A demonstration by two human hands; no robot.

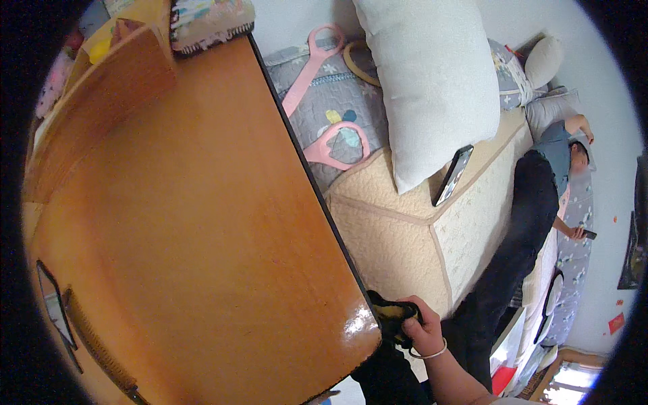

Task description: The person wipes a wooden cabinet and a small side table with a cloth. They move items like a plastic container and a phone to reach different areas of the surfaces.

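My right hand (424, 324), with a light bracelet at its wrist, is closed on a dark cloth with a yellowish patch (395, 311). The cloth lies against the black edge of a glossy brown wooden tabletop (212, 202), near its lower right corner. My left hand is out of view. A dark comb (96, 344) and a dark-framed object (55, 304), possibly a mirror, are at the tabletop's lower left.
Beyond the table edge is a bed with a beige quilted cover (390, 248), a white pillow (435, 91), a phone (453, 175) and pink handle-like loops (344, 147). Another person (531, 187) lies there holding a dark object. A patterned brush-like item (210, 25) rests at the table's top.
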